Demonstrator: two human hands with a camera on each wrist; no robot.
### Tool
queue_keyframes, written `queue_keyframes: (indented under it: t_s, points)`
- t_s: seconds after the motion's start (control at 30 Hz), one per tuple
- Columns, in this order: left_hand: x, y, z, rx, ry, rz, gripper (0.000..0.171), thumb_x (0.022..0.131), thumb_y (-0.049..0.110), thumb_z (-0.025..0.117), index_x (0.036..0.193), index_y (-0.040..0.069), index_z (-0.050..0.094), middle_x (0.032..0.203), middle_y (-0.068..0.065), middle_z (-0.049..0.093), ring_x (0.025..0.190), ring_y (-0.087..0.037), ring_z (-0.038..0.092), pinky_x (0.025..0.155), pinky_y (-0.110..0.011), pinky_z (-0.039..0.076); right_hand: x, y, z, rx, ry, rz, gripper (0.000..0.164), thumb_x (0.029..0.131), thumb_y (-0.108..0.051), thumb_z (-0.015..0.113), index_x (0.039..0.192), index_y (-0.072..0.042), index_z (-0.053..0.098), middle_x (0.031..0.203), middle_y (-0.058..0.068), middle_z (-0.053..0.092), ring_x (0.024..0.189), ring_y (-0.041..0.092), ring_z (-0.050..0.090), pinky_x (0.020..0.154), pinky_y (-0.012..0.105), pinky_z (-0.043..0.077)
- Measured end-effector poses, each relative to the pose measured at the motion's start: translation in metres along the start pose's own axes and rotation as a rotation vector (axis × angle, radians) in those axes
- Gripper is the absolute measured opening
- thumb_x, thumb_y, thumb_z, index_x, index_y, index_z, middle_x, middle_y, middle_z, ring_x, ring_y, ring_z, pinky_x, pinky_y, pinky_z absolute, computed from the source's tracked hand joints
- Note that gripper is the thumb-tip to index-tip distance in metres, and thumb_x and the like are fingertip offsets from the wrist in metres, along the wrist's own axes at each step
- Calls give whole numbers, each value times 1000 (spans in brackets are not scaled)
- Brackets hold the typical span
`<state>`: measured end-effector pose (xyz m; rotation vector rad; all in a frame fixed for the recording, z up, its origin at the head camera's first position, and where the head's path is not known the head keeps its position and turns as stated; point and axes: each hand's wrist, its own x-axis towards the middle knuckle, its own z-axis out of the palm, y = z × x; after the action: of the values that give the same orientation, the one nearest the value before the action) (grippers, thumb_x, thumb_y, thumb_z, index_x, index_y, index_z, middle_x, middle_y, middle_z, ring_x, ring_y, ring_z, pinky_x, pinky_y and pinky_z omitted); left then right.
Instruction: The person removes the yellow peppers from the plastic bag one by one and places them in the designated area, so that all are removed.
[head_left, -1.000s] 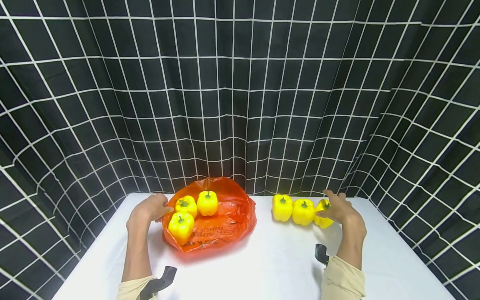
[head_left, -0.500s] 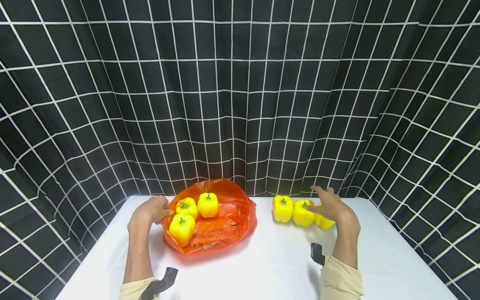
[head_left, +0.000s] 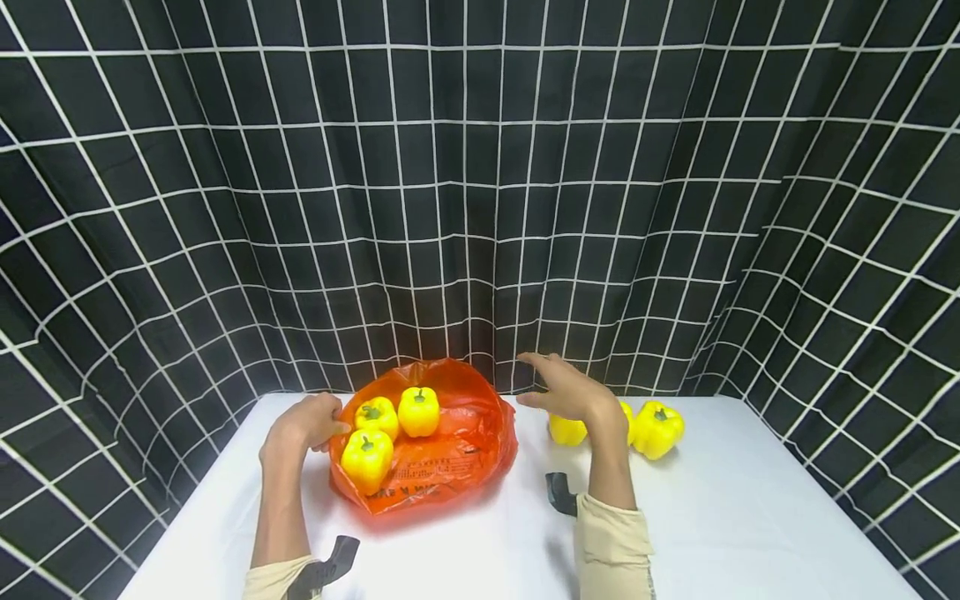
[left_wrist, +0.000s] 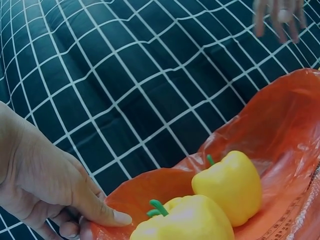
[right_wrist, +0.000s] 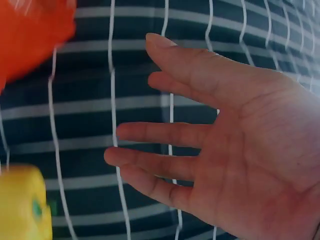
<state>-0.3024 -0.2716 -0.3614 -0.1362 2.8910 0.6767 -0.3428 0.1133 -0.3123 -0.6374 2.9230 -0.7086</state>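
At the left end of an orange plastic bag [head_left: 480, 454], my left hand [head_left: 303, 421] pinches the rim between thumb and fingers; the left wrist view shows the thumb [left_wrist: 107, 215] pressed on the film. The bag lies with its mouth spread, holding three yellow bell peppers [head_left: 367, 461] with green stems. My right hand [head_left: 566, 390] hovers right of the bag. In the right wrist view its fingers [right_wrist: 155, 162] are straight and spread, the palm bare. Below it is a row of three more bell peppers [head_left: 657, 429], two of them partly hidden by the hand and forearm.
A white tabletop [head_left: 720, 517] carries everything. Dark curtains [head_left: 480, 208] with a white grid rise behind it and at both sides. Each wrist wears a black camera mount [head_left: 558, 493] that juts out beside the sleeve.
My right hand has swept left from the rightmost bell pepper, past the row, towards the bag, uncovering that pepper. My left hand keeps its pinch on the bag rim.
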Motion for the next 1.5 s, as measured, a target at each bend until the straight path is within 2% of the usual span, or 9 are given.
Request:
queue_keyframes:
  t_s: [0.2,0.33,0.47,0.6,0.77,1.0,1.1,1.3,1.5]
  points:
    - [1,-1,-2,-19,10,-27,17,97,21,73,96,4,68,74,-8,63,69,-22,58,62,-28,50,35,-47,17,-26,-70,-146,61,96,-25,75,152,-15,52,147,14,59,133,32,58,112,52,51]
    - [1,0,-2,-20,11,-25,22,98,25,72,95,4,66,73,-8,62,69,-22,58,61,-28,49,57,-70,32,-57,-136,-204,58,98,-27,74,151,-16,53,145,11,62,134,29,58,116,49,48]
    - [0,0,0,-26,16,-11,21,99,24,72,92,5,66,71,-7,61,67,-21,57,61,-28,48,77,-83,47,-69,-181,-229,54,99,-27,72,150,-16,55,147,8,63,138,29,56,120,49,44]
    - [0,0,2,-13,23,11,16,98,18,71,89,5,66,69,-7,60,65,-20,56,61,-28,47,98,-86,64,-52,-222,-280,50,99,-21,71,146,-9,57,142,13,65,132,30,60,118,47,45]
    - [0,-2,4,14,26,32,17,98,16,71,86,6,66,68,-6,61,63,-19,55,61,-28,46,111,-86,81,-15,-260,-242,50,100,-18,70,147,-9,58,143,13,65,130,29,59,118,46,45]
    - [1,-2,3,14,31,14,16,97,17,73,87,7,67,68,-5,61,62,-19,55,59,-27,45,119,-90,99,-85,-256,-193,65,95,-19,76,155,-19,51,147,7,64,133,24,60,118,42,46]
    - [1,-1,3,14,32,12,15,97,17,73,87,7,68,67,-4,61,62,-18,55,59,-26,45,120,-91,106,-109,-261,-157,71,93,-19,79,157,-23,48,156,6,57,141,24,55,120,44,45]
    - [1,0,4,-2,28,3,14,97,17,74,88,7,70,65,-4,59,60,-17,54,57,-25,45,119,-90,115,-155,-254,-124,68,88,-16,85,149,-22,55,159,7,53,147,25,50,120,47,45]
    - [0,1,5,-8,29,4,13,97,18,74,90,6,71,67,-4,60,62,-17,55,58,-25,46,120,-87,117,-158,-217,-107,65,88,-16,84,147,-21,57,162,8,49,150,25,47,122,47,42]
